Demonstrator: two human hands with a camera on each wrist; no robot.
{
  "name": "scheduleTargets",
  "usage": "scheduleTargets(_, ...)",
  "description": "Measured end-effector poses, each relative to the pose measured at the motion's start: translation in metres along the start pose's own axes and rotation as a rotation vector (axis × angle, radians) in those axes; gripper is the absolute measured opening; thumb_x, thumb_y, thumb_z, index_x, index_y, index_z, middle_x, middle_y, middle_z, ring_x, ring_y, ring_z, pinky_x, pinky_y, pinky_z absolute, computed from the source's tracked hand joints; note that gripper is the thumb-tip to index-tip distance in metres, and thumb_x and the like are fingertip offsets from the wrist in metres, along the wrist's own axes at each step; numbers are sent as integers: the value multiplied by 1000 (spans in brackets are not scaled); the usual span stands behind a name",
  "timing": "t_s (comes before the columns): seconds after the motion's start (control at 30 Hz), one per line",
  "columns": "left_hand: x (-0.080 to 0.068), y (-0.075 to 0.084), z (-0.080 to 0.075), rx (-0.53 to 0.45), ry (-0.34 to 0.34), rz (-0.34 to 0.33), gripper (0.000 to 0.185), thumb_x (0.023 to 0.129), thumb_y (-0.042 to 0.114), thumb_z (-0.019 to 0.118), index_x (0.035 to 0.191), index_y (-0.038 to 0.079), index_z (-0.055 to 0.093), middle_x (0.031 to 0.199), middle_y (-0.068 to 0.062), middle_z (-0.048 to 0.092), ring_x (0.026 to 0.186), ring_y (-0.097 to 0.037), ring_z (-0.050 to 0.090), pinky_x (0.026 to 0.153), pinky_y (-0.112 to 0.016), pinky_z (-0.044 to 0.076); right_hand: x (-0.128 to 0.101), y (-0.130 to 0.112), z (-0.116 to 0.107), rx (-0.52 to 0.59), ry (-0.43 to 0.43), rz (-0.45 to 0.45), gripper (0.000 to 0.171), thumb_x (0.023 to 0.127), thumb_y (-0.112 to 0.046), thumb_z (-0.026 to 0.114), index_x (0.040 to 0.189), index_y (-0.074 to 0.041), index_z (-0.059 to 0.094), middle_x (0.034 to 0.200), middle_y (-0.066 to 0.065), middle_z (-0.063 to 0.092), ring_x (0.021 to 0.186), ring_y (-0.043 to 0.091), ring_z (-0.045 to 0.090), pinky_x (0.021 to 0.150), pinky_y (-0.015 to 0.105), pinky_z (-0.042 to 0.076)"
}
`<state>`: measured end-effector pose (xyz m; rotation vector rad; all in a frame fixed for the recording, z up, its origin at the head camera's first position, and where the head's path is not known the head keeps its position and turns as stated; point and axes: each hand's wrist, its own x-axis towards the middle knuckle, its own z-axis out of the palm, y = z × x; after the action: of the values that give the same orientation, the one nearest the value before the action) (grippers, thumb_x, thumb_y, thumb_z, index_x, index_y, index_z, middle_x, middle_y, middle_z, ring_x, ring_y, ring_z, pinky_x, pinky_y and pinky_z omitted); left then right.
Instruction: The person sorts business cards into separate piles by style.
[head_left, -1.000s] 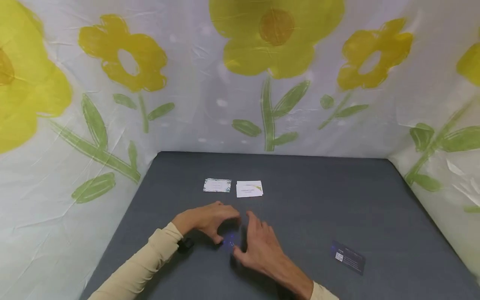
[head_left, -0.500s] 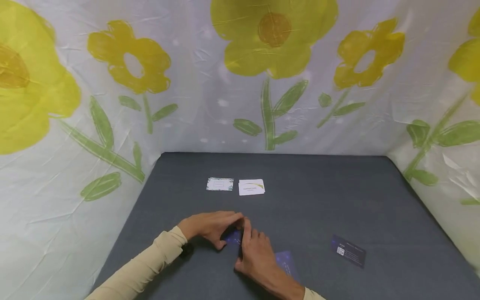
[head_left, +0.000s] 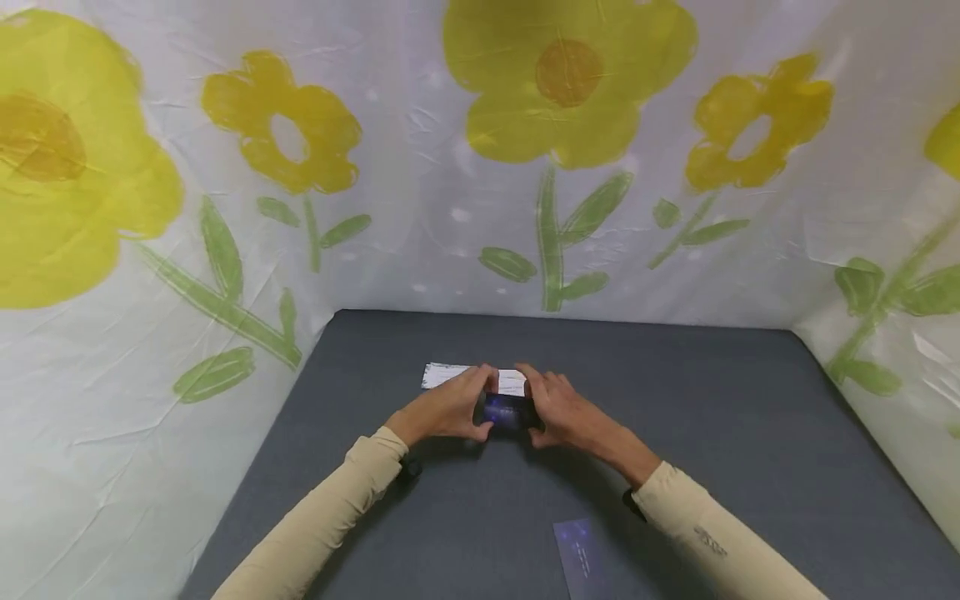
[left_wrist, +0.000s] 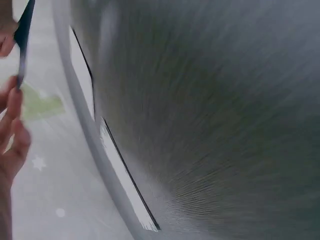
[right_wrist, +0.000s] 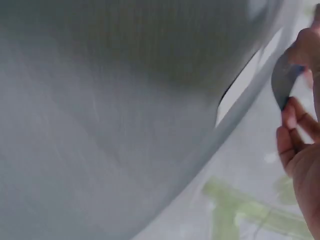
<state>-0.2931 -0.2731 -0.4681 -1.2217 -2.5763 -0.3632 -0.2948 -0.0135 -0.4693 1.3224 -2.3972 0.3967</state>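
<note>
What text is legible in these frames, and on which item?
None can be read.
Dark card held between left hand and right hand: bluish print, blurred.
Dark card on the table: pale lines of print, too small.
White cards behind the hands: marks too small, mostly hidden.
Right sleeve: small dark mark, illegible.
Wrist views: motion-blurred, no text.

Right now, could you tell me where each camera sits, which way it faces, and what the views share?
Head: worn on the head, looking forward and down at the grey table; both sleeved forearms show, left hand and right hand holding a dark card.
Left wrist: on that wrist, skimming the blurred table towards two white cards; fingertips show.
Right wrist: on that wrist, facing likewise; fingers show.
Shared: all three views show the dark card, edge-on at the wrists.
</note>
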Motion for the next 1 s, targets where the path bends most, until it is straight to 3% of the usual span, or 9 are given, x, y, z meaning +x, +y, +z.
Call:
scheduleTargets(0.1,13,-14,11,116,27,-21,61,74,29,87,118,5,52,100,-5,62,85,-15,61,78,-31,55,18,27,7,-11,-121,-1,107,73,-21,94,154,4,29,106,11,68,96,29,65,93,50,52)
scheduleTargets(0.2,16,-23,24,105,0,-31,53,78,22,84,116,3,53,93,-5,65,74,-14,61,69,-29,53,29,43,18,4,-217,-22,105,77,-21,92,156,4,27,106,9,69,95,27,65,95,50,52)
scheduleTargets(0.3,15,-28,34,86,2,-26,45,80,14,79,115,1,53,88,-4,66,66,-10,58,62,-25,48,32,51,25,47,-265,-12,102,79,-18,90,156,4,27,104,7,68,91,24,64,92,48,51)
scheduleTargets(0.4,18,-29,34,96,66,-43,43,81,14,77,115,1,53,89,-5,66,67,-12,59,63,-26,50,34,57,22,89,-261,28,100,79,-17,89,155,2,28,105,6,67,90,22,62,91,48,49)
scheduleTargets(0.5,26,-24,23,57,109,-69,44,82,15,77,116,1,53,92,-7,67,71,-15,61,66,-30,53,36,62,14,146,-246,34,99,77,-15,90,154,1,31,109,7,67,93,22,64,92,49,49)
scheduleTargets(0.63,29,-5,17,27,-10,-98,56,81,25,82,121,1,51,91,-6,68,72,-14,63,67,-30,54,30,62,5,196,-325,-22,104,76,-16,91,157,-2,27,122,9,70,109,24,68,100,53,48)
scheduleTargets(0.77,30,13,27,79,-101,-147,69,76,32,86,125,1,49,92,-7,68,76,-15,65,69,-31,55,25,59,4,185,-391,-39,108,74,-14,89,159,-3,23,123,12,71,113,26,68,105,54,47)
scheduleTargets(1.0,35,22,40,59,-85,-154,71,68,28,86,121,0,49,87,-6,67,75,-16,65,70,-31,55,22,53,-2,133,-416,-46,112,71,-14,92,159,-2,24,114,11,71,105,26,67,106,53,47)
